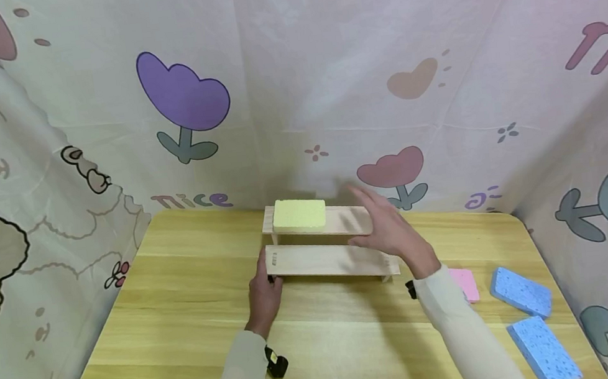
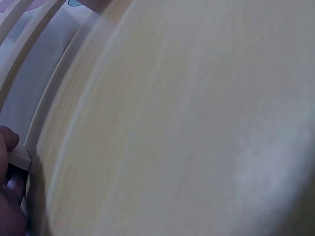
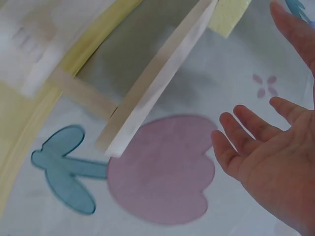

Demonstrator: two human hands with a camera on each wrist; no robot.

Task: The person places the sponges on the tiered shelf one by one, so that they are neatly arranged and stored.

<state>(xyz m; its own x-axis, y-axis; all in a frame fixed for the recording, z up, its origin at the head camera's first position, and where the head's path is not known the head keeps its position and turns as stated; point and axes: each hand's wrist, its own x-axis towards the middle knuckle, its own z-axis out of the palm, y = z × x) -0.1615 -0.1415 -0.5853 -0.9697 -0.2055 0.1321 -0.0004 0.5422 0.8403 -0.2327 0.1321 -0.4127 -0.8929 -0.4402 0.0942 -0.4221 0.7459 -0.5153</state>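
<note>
A two-tier wooden rack (image 1: 323, 259) stands near the back of the table. On the left part of its upper tier lies a yellow sponge (image 1: 299, 214), whose corner also shows in the right wrist view. My left hand (image 1: 265, 300) grips the left end of the lower tier; in the left wrist view, the thumb and a finger lie around the board's end (image 2: 19, 160). Raised over the right side of the rack, my right hand (image 1: 389, 226) holds nothing. Its fingers (image 3: 251, 135) are spread apart in the right wrist view, beside the upper board (image 3: 157, 78).
Two blue sponges (image 1: 521, 292) lie at the table's right side, one nearer the front edge. A pink sponge (image 1: 466, 285) is partly hidden by my right sleeve (image 1: 460, 328). Behind the wooden table (image 1: 185, 328) hangs a printed cloth (image 1: 302, 77), which also encloses both sides.
</note>
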